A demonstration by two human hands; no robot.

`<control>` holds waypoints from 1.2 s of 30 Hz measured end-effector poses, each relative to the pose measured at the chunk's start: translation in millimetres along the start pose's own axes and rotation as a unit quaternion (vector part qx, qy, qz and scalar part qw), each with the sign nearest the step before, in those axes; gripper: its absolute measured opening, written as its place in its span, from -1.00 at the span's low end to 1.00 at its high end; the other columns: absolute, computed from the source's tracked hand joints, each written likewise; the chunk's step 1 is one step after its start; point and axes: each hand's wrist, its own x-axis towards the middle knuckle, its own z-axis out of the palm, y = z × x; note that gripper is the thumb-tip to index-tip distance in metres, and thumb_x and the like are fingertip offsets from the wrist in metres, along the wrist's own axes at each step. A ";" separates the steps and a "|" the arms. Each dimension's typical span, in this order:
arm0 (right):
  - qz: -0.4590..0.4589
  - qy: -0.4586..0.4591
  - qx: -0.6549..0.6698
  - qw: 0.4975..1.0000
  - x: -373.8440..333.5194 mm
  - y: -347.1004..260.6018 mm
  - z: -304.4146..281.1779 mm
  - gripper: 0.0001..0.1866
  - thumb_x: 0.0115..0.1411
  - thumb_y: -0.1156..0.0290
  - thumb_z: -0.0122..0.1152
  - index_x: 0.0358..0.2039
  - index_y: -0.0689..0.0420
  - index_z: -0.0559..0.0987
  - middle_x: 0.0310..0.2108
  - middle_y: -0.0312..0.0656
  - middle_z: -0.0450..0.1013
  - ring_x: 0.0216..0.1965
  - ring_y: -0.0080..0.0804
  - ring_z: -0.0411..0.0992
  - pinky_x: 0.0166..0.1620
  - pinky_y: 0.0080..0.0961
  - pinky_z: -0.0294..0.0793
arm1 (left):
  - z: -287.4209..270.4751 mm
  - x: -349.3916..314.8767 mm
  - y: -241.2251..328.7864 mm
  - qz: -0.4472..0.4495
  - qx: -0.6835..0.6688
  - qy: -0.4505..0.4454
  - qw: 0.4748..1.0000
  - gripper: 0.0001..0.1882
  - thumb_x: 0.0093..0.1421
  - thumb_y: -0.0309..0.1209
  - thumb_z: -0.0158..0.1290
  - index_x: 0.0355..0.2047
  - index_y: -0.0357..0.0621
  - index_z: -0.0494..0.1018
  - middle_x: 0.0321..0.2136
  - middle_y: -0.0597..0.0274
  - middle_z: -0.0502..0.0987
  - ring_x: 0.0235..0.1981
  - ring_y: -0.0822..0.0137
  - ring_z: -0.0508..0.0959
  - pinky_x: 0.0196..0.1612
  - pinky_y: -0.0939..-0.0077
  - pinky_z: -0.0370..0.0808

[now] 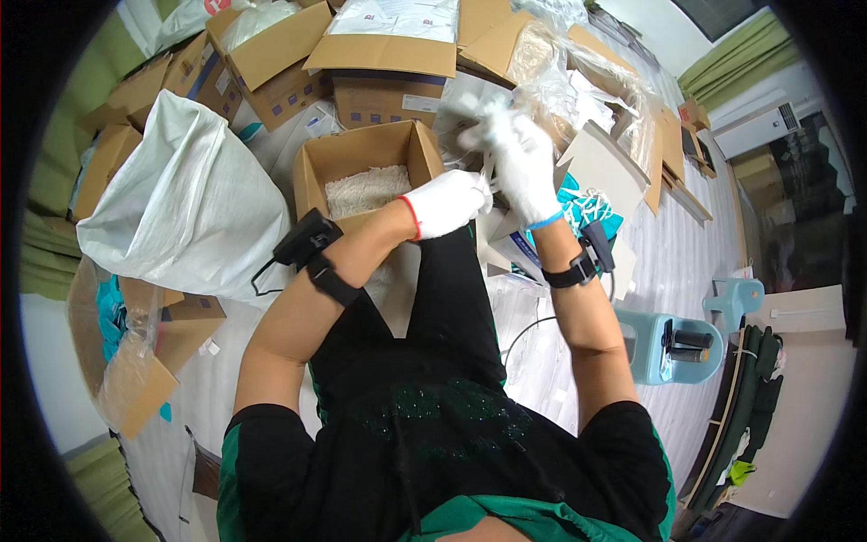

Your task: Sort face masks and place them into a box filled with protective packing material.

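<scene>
White-gloved, the left hand (452, 203) seems to pinch a pale strand (489, 172) beside the open carton (361, 144); the blurred right hand (522, 163): grip unclear. Strand-handling looks underway; next calls for steady fingers.

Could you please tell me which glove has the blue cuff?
The glove on the right hand; the left hand wears one with a red cuff.

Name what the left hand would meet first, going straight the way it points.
The left hand would probably meet the gloved right hand first, though their relative depth is unclear.
</scene>
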 end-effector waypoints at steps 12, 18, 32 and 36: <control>-0.040 -0.458 -0.127 0.879 -82.2 -103.3 -21.6 -0.80 0.25 0.33 0.23 -0.43 0.19 0.63 -0.64 -0.17 0.44 -0.63 -0.51 0.36 -0.49 -0.56 0.38 | -0.9 -100.5 96.5 0.176 0.236 -0.197 0.935 -0.86 0.25 -0.43 -0.09 -0.37 -0.27 0.37 -0.55 -0.11 0.42 -0.45 -0.13 0.48 -0.38 0.16 0.40; -0.009 -0.392 -0.038 0.919 -94.1 -99.7 -61.7 -0.86 0.18 0.35 0.32 -0.32 0.15 0.67 -0.49 -0.13 0.55 -0.51 -0.51 0.46 -0.43 -0.54 0.42 | -13.1 -119.7 109.6 0.307 0.279 -0.192 0.889 -0.87 0.18 -0.55 -0.08 -0.53 -0.20 0.32 -0.60 0.07 0.32 -0.56 0.11 0.45 -0.49 0.36 0.40; 0.338 -0.108 0.487 0.798 -32.7 -69.2 -41.8 -0.59 0.39 0.10 -0.05 -0.62 -0.10 0.28 -0.76 -0.50 -0.01 -0.77 -0.65 -0.04 -0.71 -0.63 -0.05 | 31.7 4.1 -31.6 -0.101 -0.549 0.056 0.828 -0.46 0.41 0.00 -0.22 -0.16 -0.25 0.52 -0.33 0.23 0.58 -0.55 0.57 0.31 -0.50 0.69 0.31; 0.307 -0.031 0.418 0.854 -30.4 -52.6 -47.4 -0.59 0.39 0.09 -0.06 -0.62 -0.09 0.27 -0.75 -0.50 -0.03 -0.77 -0.64 -0.06 -0.70 -0.63 -0.07 | 39.2 -10.2 -0.6 -0.170 -0.535 -0.082 0.824 -0.21 0.36 0.23 -0.40 -0.21 -0.31 0.50 -0.52 0.31 0.49 -0.69 0.57 0.20 -0.56 0.69 0.19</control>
